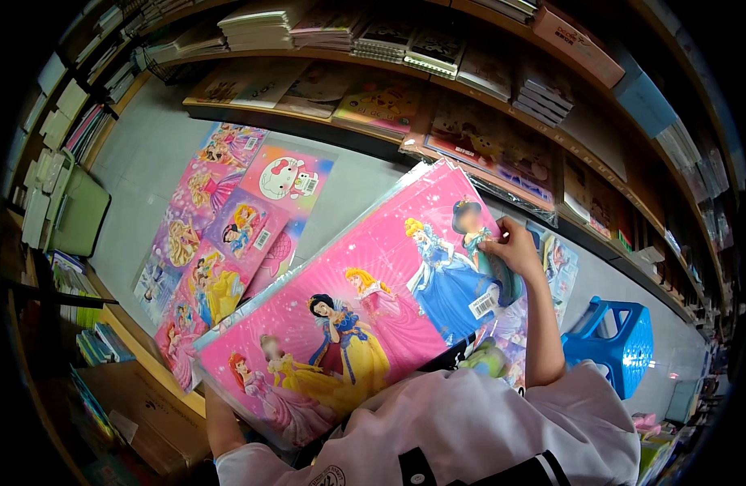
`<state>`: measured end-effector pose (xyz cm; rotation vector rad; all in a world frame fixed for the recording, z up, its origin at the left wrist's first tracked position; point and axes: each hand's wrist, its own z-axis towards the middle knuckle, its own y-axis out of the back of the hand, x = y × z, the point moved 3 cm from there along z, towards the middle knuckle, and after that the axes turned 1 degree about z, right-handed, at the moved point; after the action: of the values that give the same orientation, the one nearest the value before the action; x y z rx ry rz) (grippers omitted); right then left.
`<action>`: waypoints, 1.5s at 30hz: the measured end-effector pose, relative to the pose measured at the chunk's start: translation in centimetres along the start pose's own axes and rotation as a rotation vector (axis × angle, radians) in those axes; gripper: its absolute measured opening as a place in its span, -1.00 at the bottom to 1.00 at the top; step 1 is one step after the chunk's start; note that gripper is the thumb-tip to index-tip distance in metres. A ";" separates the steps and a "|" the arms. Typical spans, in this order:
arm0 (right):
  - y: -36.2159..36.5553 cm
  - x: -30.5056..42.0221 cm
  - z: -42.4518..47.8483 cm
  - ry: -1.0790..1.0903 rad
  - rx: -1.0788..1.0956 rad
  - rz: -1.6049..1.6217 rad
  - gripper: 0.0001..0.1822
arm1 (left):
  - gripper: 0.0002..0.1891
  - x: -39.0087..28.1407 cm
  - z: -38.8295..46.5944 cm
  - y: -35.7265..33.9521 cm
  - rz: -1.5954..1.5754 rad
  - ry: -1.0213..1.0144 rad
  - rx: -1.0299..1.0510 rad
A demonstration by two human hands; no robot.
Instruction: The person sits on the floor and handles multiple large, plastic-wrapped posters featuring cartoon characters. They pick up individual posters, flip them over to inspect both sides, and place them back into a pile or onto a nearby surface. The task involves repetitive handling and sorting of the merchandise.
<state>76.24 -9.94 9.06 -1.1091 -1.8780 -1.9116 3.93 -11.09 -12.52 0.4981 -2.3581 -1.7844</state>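
Note:
A stack of large glossy pink sheets [324, 304] printed with princesses lies tilted across my front, in clear plastic sleeves along its far edge. My right hand [512, 243] pinches the stack's right edge, thumb on the printed face and fingers at the rim. A barcode label [483, 305] sits near that end. My left forearm [222, 419] goes under the stack's lower left corner; the left hand itself is hidden behind it. Beyond, on the floor, lie several similar picture sheets [218, 212], among them a Hello Kitty one [291, 177].
Wooden shelves [312, 115] with notebooks and picture books curve along the far side and right. A blue plastic stool [613, 346] stands on the tiled floor at right. To the left are a green bin [84, 209], bookshelves and a cardboard box [145, 407].

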 end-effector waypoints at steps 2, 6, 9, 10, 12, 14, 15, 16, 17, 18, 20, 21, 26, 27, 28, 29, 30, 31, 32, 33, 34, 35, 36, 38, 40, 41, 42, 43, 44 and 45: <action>0.0 -0.5 0.6 -0.023 -0.006 0.135 -0.49 | -0.58 -0.7 0.8 -0.3 -0.022 0.016 0.038; -1.1 1.0 2.1 0.114 0.020 0.127 -0.57 | -0.60 0.3 0.6 -0.4 -0.075 0.087 0.059; -1.6 2.2 2.2 0.045 0.052 0.197 -0.64 | -0.60 0.7 0.9 -0.4 -0.123 0.121 0.067; -1.5 2.7 2.1 -0.022 0.066 0.238 -0.65 | -0.61 0.9 0.9 -0.4 -0.136 0.134 0.068; -1.6 2.5 2.3 -0.021 0.038 0.260 -0.70 | -0.61 1.1 0.7 -0.7 -0.167 0.164 0.076; -1.6 2.2 2.5 0.014 0.057 0.255 -0.74 | -0.61 1.2 0.7 -0.6 -0.207 0.189 0.071; -1.4 2.2 2.5 0.035 0.076 0.255 -0.77 | -0.61 1.2 0.9 -0.5 -0.242 0.209 0.066; -1.3 2.4 2.5 0.010 0.124 0.310 -0.78 | -0.62 1.4 1.0 -0.2 -0.305 0.233 0.058; -1.1 2.7 2.7 -0.015 0.173 0.364 -0.80 | -0.62 1.9 1.3 0.5 -0.405 0.267 0.044; -1.2 2.8 2.8 -0.037 0.223 0.419 -0.81 | -0.62 2.8 1.5 1.3 -0.562 0.306 0.024; -1.2 2.6 3.1 0.006 0.198 0.426 -0.82 | -0.62 4.1 1.0 4.0 -1.061 0.329 0.000; -1.2 2.5 3.0 0.024 0.177 0.427 -0.82 | -0.62 3.5 -0.1 5.8 -1.323 0.276 -0.002; -0.8 3.8 1.6 0.092 0.113 0.405 -0.80 | -0.54 -5.0 -11.8 15.1 -1.228 0.179 -0.316; -0.8 3.7 1.5 0.069 0.140 0.443 -0.80 | -0.55 -5.2 -13.4 15.5 -1.083 0.192 -0.412; -0.7 3.3 1.6 0.109 0.118 0.394 -0.78 | -0.52 -4.8 -14.6 14.6 -0.587 0.161 -0.569; -1.0 2.9 1.7 0.148 0.093 0.345 -0.77 | -0.51 -8.4 -16.2 15.0 -0.185 0.291 -0.692; -1.1 3.3 1.5 0.155 0.089 0.291 -0.75 | -0.49 -11.6 -17.3 15.4 -0.142 0.328 -0.587; -1.2 2.4 1.9 0.131 0.117 0.244 -0.72 | -0.47 -13.6 -18.0 16.0 -0.103 0.363 -0.483; -1.4 2.5 1.8 0.135 0.115 0.248 -0.74 | -0.45 -13.8 -18.1 15.1 -0.312 0.274 -0.480; -1.5 2.7 1.8 0.140 0.109 0.250 -0.77 | -0.44 -14.0 -18.1 14.1 -0.524 0.178 -0.479; -1.7 2.6 1.8 0.147 0.114 0.219 -0.79 | -0.36 -15.0 -18.6 14.5 -0.472 0.259 -0.414; -1.8 2.3 2.0 0.153 0.118 0.189 -0.81 | -0.34 -15.3 -18.8 14.4 -0.508 0.289 -0.415; -1.7 2.1 2.0 0.155 0.114 0.159 -0.82 | -0.31 -15.6 -18.9 14.4 -0.546 0.311 -0.414; -1.9 2.1 1.9 0.196 0.101 0.153 -0.84 | -0.18 -15.3 -18.8 14.0 -0.604 0.329 -0.412; -2.0 1.7 2.0 0.142 0.122 0.147 -0.84 | -0.15 -16.0 -18.9 14.5 -0.402 0.470 -0.390; -2.1 1.9 1.8 0.151 0.122 0.187 -0.85 | -0.13 -16.2 -19.0 14.6 -0.300 0.538 -0.374; -2.1 2.1 1.5 0.156 0.119 0.232 -0.85 | -0.11 -15.9 -18.8 14.3 -0.332 0.513 -0.392; -2.2 2.4 1.2 0.163 0.120 0.275 -0.86 | -0.10 -15.1 -18.6 13.5 -0.364 0.492 -0.409; -2.3 2.5 1.0 0.143 0.118 0.294 -0.83 | -0.08 -14.6 -18.6 13.0 -0.396 0.471 -0.427; -2.1 2.2 0.9 0.209 0.083 0.177 -0.82 | -0.09 -14.5 -18.6 13.0 -0.436 0.478 -0.412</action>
<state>73.75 -8.06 8.79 -0.9736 -1.6723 -1.7603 20.98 -19.88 6.46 1.2722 -1.5921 -1.9602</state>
